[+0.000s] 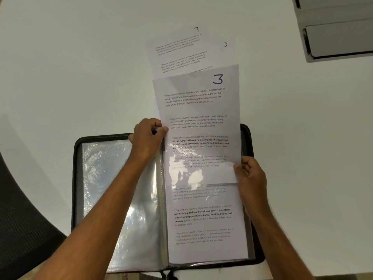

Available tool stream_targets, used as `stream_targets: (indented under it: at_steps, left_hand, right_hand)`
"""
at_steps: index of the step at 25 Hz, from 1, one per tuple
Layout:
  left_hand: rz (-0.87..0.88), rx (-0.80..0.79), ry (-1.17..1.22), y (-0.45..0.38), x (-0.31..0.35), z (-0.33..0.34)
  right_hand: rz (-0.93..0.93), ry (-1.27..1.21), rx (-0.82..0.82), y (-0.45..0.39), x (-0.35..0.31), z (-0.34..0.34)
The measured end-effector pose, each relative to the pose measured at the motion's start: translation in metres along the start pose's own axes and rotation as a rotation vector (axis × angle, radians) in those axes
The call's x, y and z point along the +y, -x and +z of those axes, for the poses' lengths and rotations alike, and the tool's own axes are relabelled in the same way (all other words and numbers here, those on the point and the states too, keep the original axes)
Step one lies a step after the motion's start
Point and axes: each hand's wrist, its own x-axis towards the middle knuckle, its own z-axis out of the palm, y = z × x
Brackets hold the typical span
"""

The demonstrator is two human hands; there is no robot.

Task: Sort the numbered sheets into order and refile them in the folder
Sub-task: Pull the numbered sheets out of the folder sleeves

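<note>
A black zip folder (77, 178) lies open on the white table, with clear plastic sleeves (113, 188) on both sides. The sheet numbered 3 (197, 110) stands partway inside the top of the right-hand sleeve, its upper half sticking out past the folder's far edge. My left hand (148, 138) pinches the sleeve's top edge and the sheet's left side near the spine. My right hand (250, 176) pinches the sheet's right edge lower down. Another printed sheet (203, 223) shows in the sleeve below. Beyond the folder lie two more sheets, one numbered 7 (177, 43), the other (220, 55) with its number partly hidden.
A grey box or tray with dark edges (339, 37) sits at the table's far right corner. A dark mesh chair (22, 223) curves along the lower left beside the table's edge. The folder's zip pull (166, 276) hangs at the near edge.
</note>
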Motion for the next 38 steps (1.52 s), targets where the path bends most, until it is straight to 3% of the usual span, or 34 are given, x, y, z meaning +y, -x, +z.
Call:
stream_targets:
  at_steps: [10,23,27,31,34,38]
  left_hand:
    - [0.032,0.197,0.308,-0.046,0.025,-0.001]
    - [-0.009,0.317,-0.056,-0.127,0.046,0.013]
    - [0.02,0.272,-0.13,-0.135,0.04,0.016]
    - [0.101,0.126,-0.031,-0.099,0.044,0.017]
    - [0.265,0.153,-0.034,-0.043,0.031,0.02]
    - [0.257,0.192,-0.171,0.036,-0.003,0.022]
  right_hand:
    - [-0.001,-0.064,0.009,0.006,0.003,0.0]
    - [0.031,-0.069,-0.002,-0.001,0.0,0.0]
    - [0.036,-0.056,-0.004,-0.003,-0.004,-0.001]
    - [0.063,-0.058,-0.047,0.007,-0.013,-0.006]
    - [0.127,0.064,-0.164,0.017,-0.019,-0.012]
    - [0.206,0.233,-0.409,0.029,-0.039,-0.017]
